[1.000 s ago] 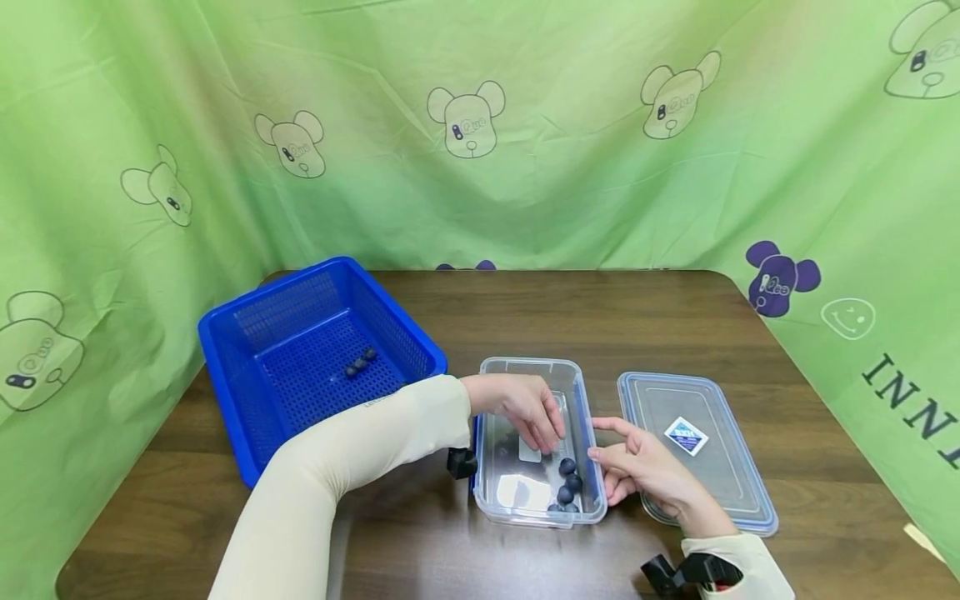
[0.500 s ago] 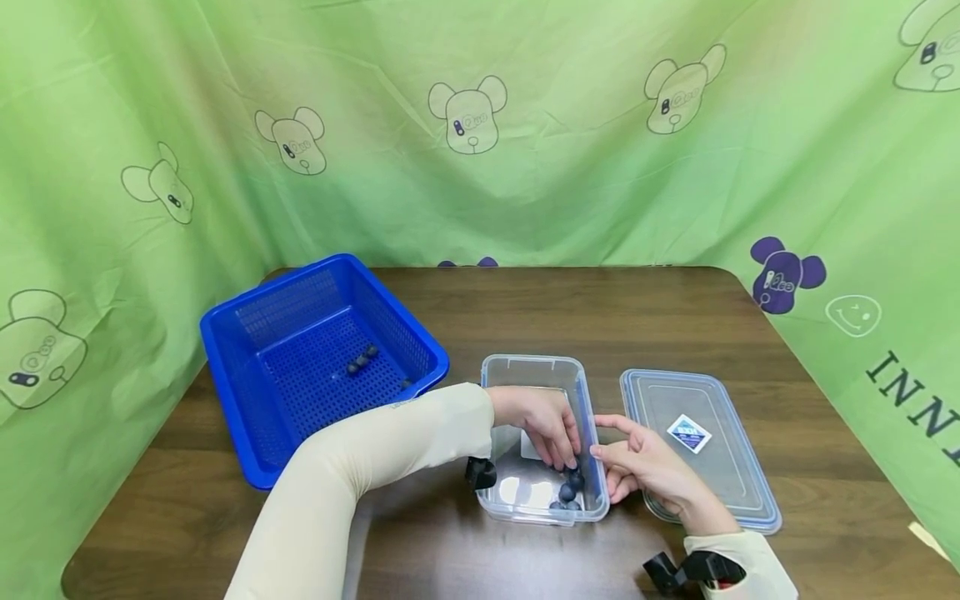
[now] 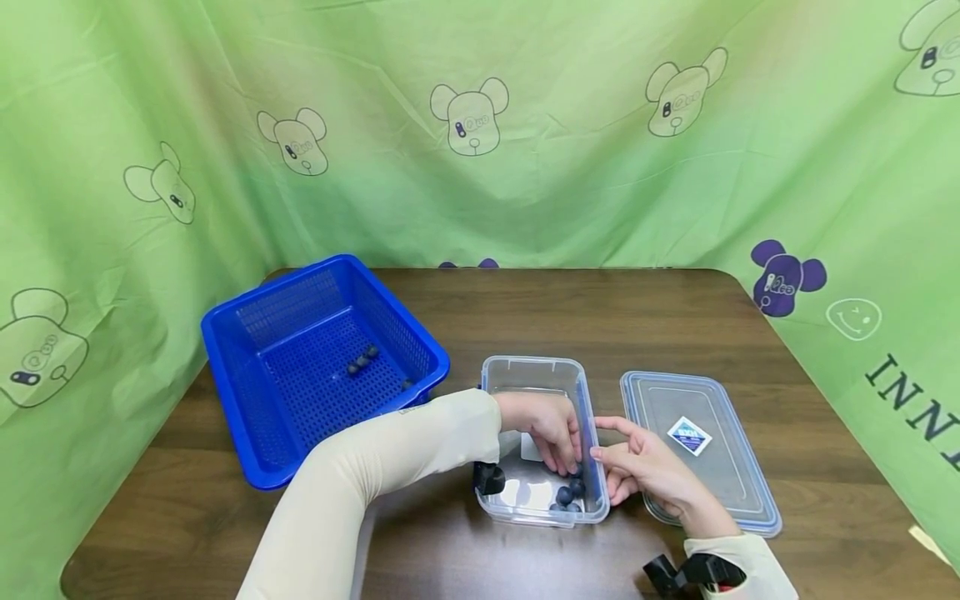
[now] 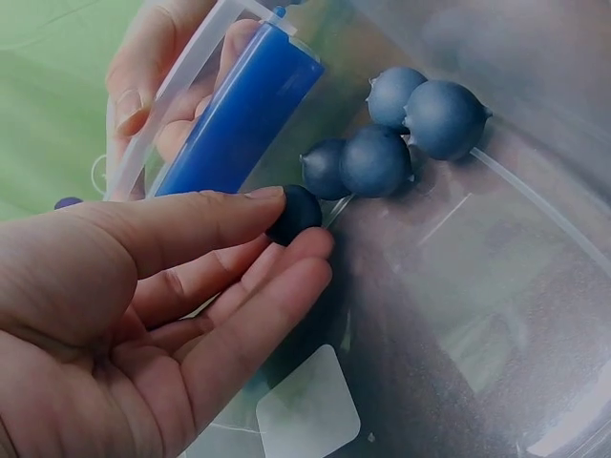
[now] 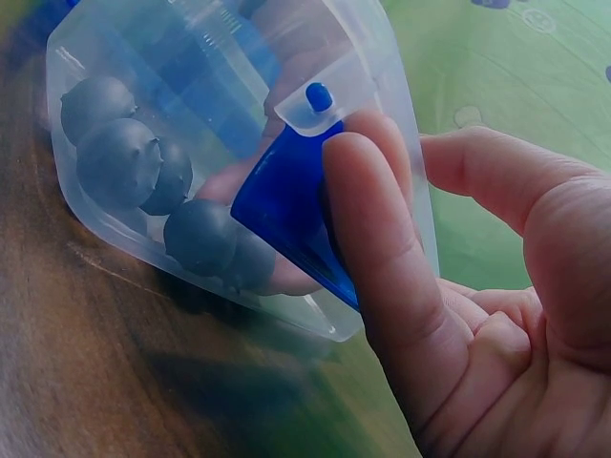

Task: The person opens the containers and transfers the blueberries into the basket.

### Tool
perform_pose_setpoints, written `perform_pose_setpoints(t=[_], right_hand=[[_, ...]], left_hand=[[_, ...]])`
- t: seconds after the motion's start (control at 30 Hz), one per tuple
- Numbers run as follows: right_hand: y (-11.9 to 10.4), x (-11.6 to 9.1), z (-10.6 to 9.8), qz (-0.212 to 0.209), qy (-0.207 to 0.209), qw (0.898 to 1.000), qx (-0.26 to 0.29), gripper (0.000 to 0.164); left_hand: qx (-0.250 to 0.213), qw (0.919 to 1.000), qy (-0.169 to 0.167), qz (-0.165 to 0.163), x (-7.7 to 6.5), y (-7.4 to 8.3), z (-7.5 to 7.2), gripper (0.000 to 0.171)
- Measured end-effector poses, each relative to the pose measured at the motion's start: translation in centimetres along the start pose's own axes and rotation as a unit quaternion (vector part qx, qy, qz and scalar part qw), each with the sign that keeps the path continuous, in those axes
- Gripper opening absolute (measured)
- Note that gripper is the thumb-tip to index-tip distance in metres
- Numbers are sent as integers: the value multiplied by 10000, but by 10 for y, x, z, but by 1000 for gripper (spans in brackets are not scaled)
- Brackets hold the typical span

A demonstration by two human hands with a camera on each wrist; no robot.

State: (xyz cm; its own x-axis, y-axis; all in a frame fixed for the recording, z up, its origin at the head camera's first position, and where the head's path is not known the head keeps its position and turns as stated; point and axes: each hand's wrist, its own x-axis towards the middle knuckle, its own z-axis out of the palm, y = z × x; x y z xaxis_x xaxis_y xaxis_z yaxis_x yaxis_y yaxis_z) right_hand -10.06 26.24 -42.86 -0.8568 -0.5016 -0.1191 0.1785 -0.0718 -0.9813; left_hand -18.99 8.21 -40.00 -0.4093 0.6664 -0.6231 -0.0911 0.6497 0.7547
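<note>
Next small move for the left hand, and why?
Probably ease the left hand's pinch and let the dark blue ball go: it sits between thumb and fingers, low inside the clear container, close beside the other balls. The right hand is at the container's side, likely steadying it.

From my remote seat, the head camera shows me a wrinkled green cloth hanging behind the surface and along both sides. Outlined cartoon animal heads with round ears are scattered across it. On the right I see a solid purple head, a pale winking smiley and large dark letters beginning "INN". The surface is brown wood grain with rounded far corners. A pale strip shows near its right edge. Both wrist cameras give me softer glimpses of green cloth.
</note>
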Motion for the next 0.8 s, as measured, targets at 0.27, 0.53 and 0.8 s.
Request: perform_pose_setpoints(t=[0.27,0.53,0.8], right_hand=[[-1,0,0,16,5,10000,-31,65],[-1,0,0,-20,-41,10000,13,66],[0,0,0,-42,-38,10000,-7,66]], left_hand=[[86,9999,-57,56,-1,0,1,13],[86,9999,40,35,0,0,4,11],[94,9998,-133,100,-5,4,-2,10]])
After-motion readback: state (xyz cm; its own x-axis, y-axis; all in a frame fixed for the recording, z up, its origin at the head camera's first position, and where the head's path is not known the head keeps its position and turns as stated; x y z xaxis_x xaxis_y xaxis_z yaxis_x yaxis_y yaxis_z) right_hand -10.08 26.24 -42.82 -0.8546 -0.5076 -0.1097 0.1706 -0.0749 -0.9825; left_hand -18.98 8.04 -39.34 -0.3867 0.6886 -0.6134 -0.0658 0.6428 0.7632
